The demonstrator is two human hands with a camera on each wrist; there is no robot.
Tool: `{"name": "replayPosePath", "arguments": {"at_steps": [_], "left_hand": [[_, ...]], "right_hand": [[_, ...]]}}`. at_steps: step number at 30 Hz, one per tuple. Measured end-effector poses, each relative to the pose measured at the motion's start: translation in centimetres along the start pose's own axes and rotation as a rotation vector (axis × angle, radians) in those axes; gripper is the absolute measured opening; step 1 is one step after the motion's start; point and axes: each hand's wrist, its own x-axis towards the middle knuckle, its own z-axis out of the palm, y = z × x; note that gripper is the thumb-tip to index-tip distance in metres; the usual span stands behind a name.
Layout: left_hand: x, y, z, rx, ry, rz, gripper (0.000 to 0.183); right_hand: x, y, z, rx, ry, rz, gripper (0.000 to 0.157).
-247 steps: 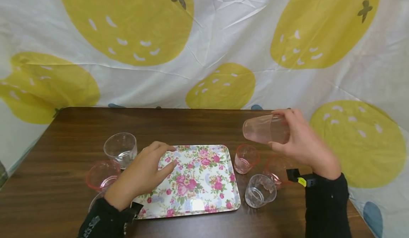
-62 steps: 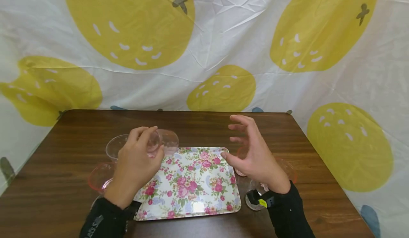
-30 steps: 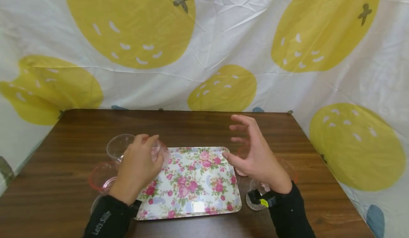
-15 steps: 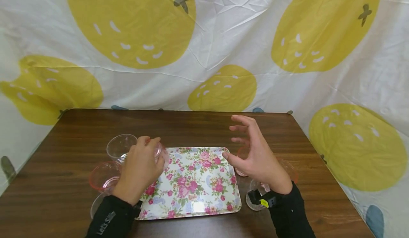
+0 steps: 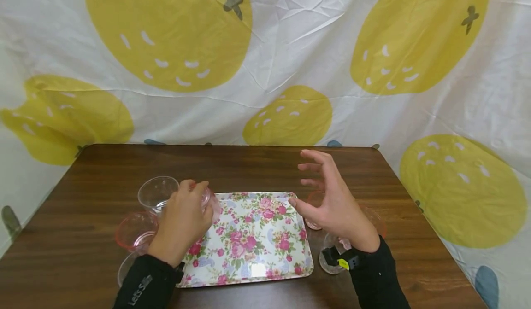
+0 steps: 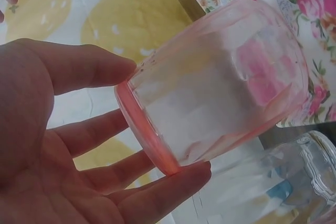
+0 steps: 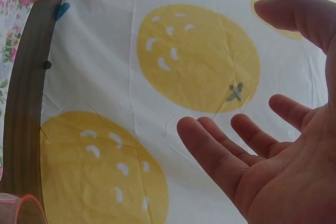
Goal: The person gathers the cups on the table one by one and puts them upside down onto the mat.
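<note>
My left hand [image 5: 182, 224] grips a pink-tinted clear plastic tumbler [image 6: 210, 87] by one end, thumb on one side and fingers on the other. In the head view, that tumbler overlaps the back left corner of the floral tray [image 5: 249, 235], mostly hidden behind the hand. Over the tray's right side, my right hand [image 5: 338, 203] hovers with fingers spread and loosely bent, holding nothing. Below it stand a red-rimmed tumbler [image 5: 314, 199] and a clear one [image 5: 330, 266], both partly covered by the hand and wrist.
Left of the tray stand a clear tumbler [image 5: 156, 193], a red-rimmed tumbler [image 5: 134, 230] and another clear one [image 5: 126, 268] partly behind the sleeve. A further red-rimmed tumbler [image 5: 376, 221] shows beyond the right wrist. A lemon-print curtain [image 5: 286, 60] hangs behind the dark wooden table [image 5: 257, 164].
Earlier the right hand held a tilted pink-tinted tumbler at the right; now it is empty and further left. The left hand, empty then, holds such a tumbler and has lowered it slightly.
</note>
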Motion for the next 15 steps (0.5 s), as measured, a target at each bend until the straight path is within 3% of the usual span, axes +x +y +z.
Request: {"name": "replayPosePath", "arguments": {"at_steps": [15], "left_hand": [[0.52, -0.16, 0.53, -0.011, 0.001, 0.038, 0.045]], "right_hand": [[-0.03, -0.03, 0.02, -0.011, 0.001, 0.012, 0.089]]}}
